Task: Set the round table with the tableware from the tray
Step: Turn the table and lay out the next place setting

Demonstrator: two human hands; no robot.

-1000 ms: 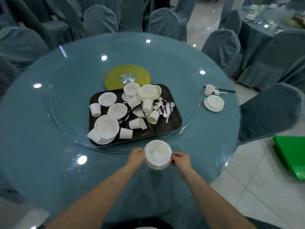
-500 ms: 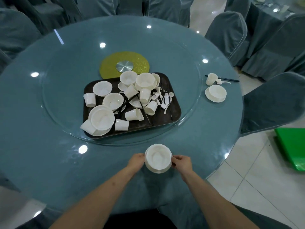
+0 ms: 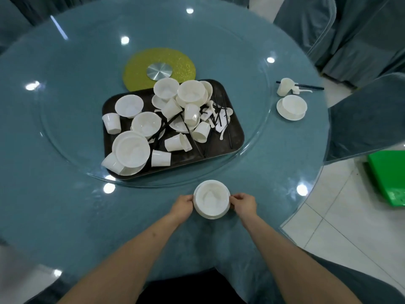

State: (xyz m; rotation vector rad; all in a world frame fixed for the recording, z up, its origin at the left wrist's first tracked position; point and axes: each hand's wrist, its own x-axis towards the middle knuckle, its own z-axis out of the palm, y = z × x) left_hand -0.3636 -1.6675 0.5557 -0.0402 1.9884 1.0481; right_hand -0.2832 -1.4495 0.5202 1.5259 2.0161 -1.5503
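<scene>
From the head camera, both hands grip a white bowl on its plate (image 3: 211, 199) at the near edge of the round table (image 3: 65, 205): left hand (image 3: 182, 206) curled on its left rim, right hand (image 3: 244, 205) pinching the right. Beyond it, the dark tray (image 3: 234, 128) on the glass turntable (image 3: 252, 62) carries jumbled cups, bowls and chopsticks. A finished setting (image 3: 291, 107) lies far right.

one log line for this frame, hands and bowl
step: placing bowl on plate at near table edge | left hand: grips rim | right hand: grips rim | tray: still loaded | one setting done at right
</scene>
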